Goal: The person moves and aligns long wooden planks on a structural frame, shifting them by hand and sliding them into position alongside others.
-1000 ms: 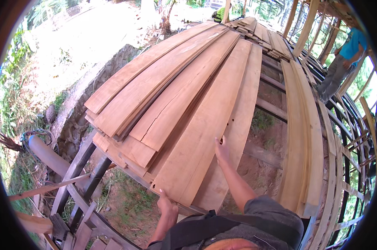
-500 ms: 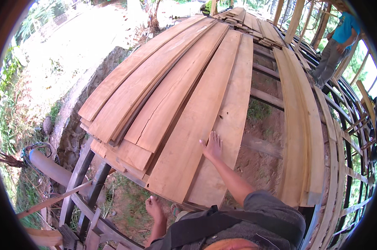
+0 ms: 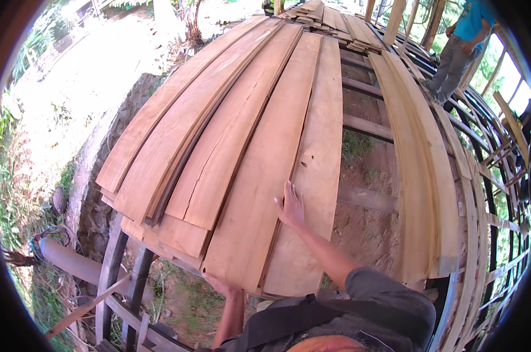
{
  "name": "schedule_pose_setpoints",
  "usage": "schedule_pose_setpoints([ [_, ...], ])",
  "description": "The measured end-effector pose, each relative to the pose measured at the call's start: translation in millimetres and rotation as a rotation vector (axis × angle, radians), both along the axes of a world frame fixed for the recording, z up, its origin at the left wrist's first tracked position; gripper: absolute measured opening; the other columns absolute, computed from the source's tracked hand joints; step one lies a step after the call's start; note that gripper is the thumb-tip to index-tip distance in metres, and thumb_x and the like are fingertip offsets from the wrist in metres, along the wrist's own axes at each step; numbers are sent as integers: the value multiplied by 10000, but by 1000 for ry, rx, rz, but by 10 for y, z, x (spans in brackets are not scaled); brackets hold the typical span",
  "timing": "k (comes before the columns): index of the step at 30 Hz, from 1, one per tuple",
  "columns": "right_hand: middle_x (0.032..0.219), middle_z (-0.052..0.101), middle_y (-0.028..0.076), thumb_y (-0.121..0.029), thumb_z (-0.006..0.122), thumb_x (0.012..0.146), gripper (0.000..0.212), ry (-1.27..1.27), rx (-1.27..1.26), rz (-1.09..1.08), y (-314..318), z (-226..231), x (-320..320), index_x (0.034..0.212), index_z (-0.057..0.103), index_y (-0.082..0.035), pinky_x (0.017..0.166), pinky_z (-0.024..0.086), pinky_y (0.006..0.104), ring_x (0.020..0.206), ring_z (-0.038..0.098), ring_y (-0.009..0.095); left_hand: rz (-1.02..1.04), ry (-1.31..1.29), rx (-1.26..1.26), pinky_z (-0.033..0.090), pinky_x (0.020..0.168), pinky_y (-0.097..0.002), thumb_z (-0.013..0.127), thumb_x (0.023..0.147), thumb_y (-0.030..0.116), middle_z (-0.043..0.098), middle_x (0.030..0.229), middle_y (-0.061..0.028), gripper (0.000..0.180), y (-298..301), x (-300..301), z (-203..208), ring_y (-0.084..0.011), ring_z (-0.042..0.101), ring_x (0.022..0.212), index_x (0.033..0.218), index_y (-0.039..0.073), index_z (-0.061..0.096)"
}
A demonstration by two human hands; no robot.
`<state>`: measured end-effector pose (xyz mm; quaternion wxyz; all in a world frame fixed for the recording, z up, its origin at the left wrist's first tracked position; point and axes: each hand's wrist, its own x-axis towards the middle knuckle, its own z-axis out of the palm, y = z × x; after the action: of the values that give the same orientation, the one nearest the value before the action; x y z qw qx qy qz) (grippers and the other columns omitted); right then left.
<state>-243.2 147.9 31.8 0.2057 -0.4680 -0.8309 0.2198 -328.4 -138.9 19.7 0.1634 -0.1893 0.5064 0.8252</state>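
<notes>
Long brown wooden planks lie side by side, fanning toward me. My right hand [image 3: 292, 206] rests on them with its fingers stretched out, at the seam between a wide plank [image 3: 259, 170] and the rightmost plank [image 3: 315, 193] of this group, which has small dark knot holes. At the near left corner of the wide plank, my left hand [image 3: 221, 286] holds its end; some fingers are hidden by the edge. A cracked plank [image 3: 210, 170] lies just left of the wide one.
Beams [image 3: 365, 127] cross an opening over bare soil, with more planks [image 3: 421, 176] on its right. A person in a blue shirt [image 3: 472, 23] stands at the far right. Dark posts [image 3: 109, 276] and a thick pipe [image 3: 72, 258] are at the lower left. Stacked boards [image 3: 336, 20] lie farther back.
My left hand has risen from below the planks, where it was loosely curled, to the wide plank's near end. My right hand has shifted left toward the seam. The whole view has moved slightly.
</notes>
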Motion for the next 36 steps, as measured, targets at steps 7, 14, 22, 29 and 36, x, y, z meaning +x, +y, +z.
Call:
schedule_pose_setpoints([
  [7,1587,274,215,-397,531,968,789,-53,5,27,67,-48,-109,1534,187,32,1195,210,525,1468,282,348,53,210,-242,438,1035,-379,470,1043,425,494,1351,-139,555,86,-45,-40,-248,530,1174,1371,-21,434],
  [14,1598,271,178,-394,563,954,786,-88,-75,52,-16,144,-49,1545,204,-22,1191,226,519,1471,281,328,29,80,-144,485,990,-381,549,1015,386,523,1324,-169,582,-4,-201,-263,-258,569,1114,1403,-17,390],
  [22,1489,437,204,-296,578,956,595,176,58,52,-1328,479,1039,1463,401,-39,1157,301,482,1406,379,371,-110,114,-104,424,1062,-400,537,1003,472,443,1434,-205,724,-60,-162,-12,-291,523,1214,1484,-6,285],
  [29,1432,499,214,-246,599,933,560,21,69,-293,-2275,427,2790,1437,448,-56,1125,344,488,1361,439,372,-314,267,-479,335,1149,-440,509,1033,352,289,1556,-249,683,-589,-269,-252,-347,405,1363,1534,16,189],
  [36,1251,594,202,-148,690,846,594,-152,265,-951,-2061,459,5174,1395,485,-53,982,452,467,1183,549,384,-247,1152,-617,303,1160,-502,511,1027,278,343,1523,-209,581,-779,680,535,-366,372,1391,1493,-4,311],
])
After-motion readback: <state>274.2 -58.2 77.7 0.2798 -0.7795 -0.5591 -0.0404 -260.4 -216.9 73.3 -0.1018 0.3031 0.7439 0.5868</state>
